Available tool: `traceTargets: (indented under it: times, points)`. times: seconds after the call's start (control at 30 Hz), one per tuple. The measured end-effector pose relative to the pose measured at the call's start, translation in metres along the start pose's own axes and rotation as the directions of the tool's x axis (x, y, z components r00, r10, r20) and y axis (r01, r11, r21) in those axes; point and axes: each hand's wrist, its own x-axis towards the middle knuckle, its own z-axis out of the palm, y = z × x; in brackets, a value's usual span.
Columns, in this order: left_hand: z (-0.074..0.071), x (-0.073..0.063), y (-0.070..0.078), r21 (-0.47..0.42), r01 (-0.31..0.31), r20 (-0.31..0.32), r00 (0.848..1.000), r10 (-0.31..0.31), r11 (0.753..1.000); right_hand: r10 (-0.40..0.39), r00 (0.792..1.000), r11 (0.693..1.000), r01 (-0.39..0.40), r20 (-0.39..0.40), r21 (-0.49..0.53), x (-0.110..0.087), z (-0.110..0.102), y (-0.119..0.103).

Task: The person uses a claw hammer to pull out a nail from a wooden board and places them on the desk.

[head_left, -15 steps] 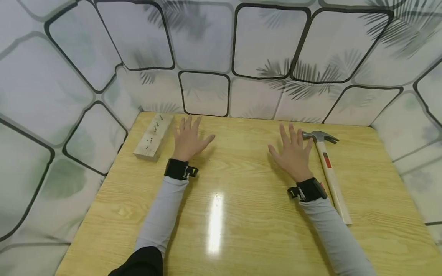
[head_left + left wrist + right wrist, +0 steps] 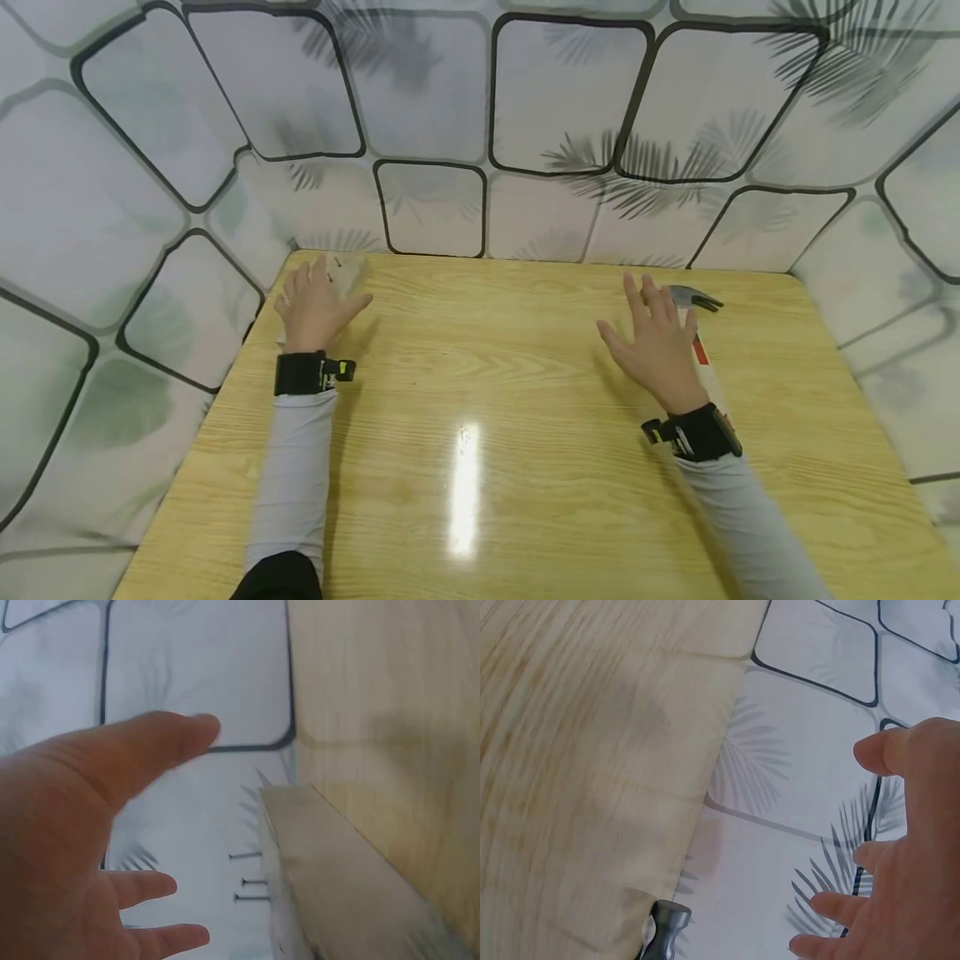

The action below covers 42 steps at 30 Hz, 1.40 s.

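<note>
A wooden block (image 2: 352, 885), studded with nails (image 2: 255, 883), is seen on the desk (image 2: 510, 350), backed by a patterned wall (image 2: 427, 83). Above the block, which is largely hidden by it in the head view, the left grip (image 2: 309, 312) is shown with thumb and fingers apart and nothing held. Well to the right of the block, the right grip (image 2: 663, 354) is likewise seen with thumb and fingers apart, nothing clasped, over the hammer (image 2: 708, 373). The hammer is laid on the desk, also well to the right of the block, its claw (image 2: 703, 298) turned away from the block and its lower handle partly hidden.

By its look, the block would be judged stiff, solid and hardly fragile, with moderate weight; it is best taken by its long plain sides, clear of the nail heads, by which skin could be scratched. The hammer would be judged rigid and head-heavy, its pale handle smooth and perhaps slightly slippery; it is best grasped firmly around the handle, near the red mark (image 2: 701, 351) for balance.
</note>
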Motion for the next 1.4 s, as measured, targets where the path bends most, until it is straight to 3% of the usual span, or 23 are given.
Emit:
traceTargets:
  times: [0.23,0.43,0.73,0.93,1.1,1.4]
  points:
    - [-0.006,0.002,-0.030,0.051,0.032,0.098,0.994,-0.037,0.998,-0.017,0.999,0.999,0.017,0.027,0.032,-0.010,-0.008,0.007]
    - [-0.013,-0.004,-0.036,0.129,0.049,0.159,0.985,-0.070,0.990,-0.035,0.999,0.999,0.035,0.028,0.012,-0.017,-0.013,0.014]
    - [-0.004,-0.010,-0.037,0.152,0.052,0.106,0.992,-0.068,0.987,-0.048,0.998,0.998,0.047,0.051,0.031,-0.020,-0.007,0.024]
    - [0.008,-0.019,-0.028,0.150,0.016,0.061,0.998,-0.025,0.989,-0.059,0.997,0.998,0.057,0.055,0.027,-0.020,-0.003,0.026]
    - [0.026,-0.029,-0.010,0.150,-0.064,0.044,0.997,0.058,0.987,-0.050,0.997,0.999,0.050,0.055,-0.002,-0.021,-0.001,0.028]
    - [0.052,-0.048,0.024,0.161,-0.147,0.044,0.989,0.142,0.976,-0.035,0.993,0.998,0.041,0.115,-0.051,-0.026,0.001,0.031]
